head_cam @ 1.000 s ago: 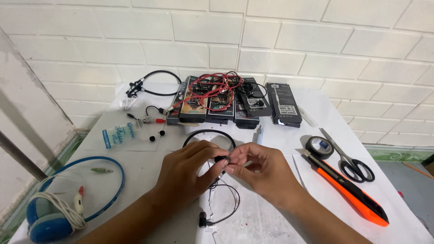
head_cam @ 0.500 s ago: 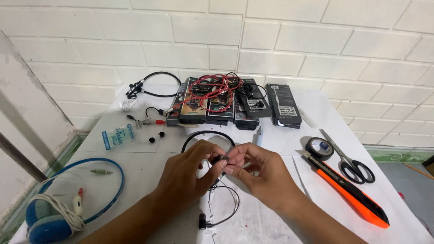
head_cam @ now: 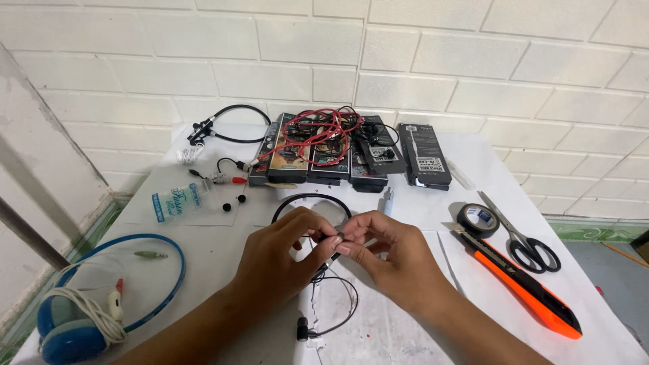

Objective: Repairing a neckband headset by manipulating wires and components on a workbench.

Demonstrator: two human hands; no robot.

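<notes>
In the head view, we see both hands meeting over the middle of the white bench. Our left hand and right hand each pinch, between thumb and fingertips, a short stretch of a thin black cable with a small dark plug-like piece at the pinch. The fingers of both hands are curled in, tips almost touching each other. From the pinch the cable drops toward us, loops on the bench and ends in a small black earbud. Just behind the hands a black neckband arcs on the bench; we cannot tell whether it joins the cable.

At the left edge lies a blue headset with a pale cord wound on it. To the right lie an orange knife, a roll of black tape and black scissors. Against the brick wall stand dark boxes, some topped with tangled red wires.
</notes>
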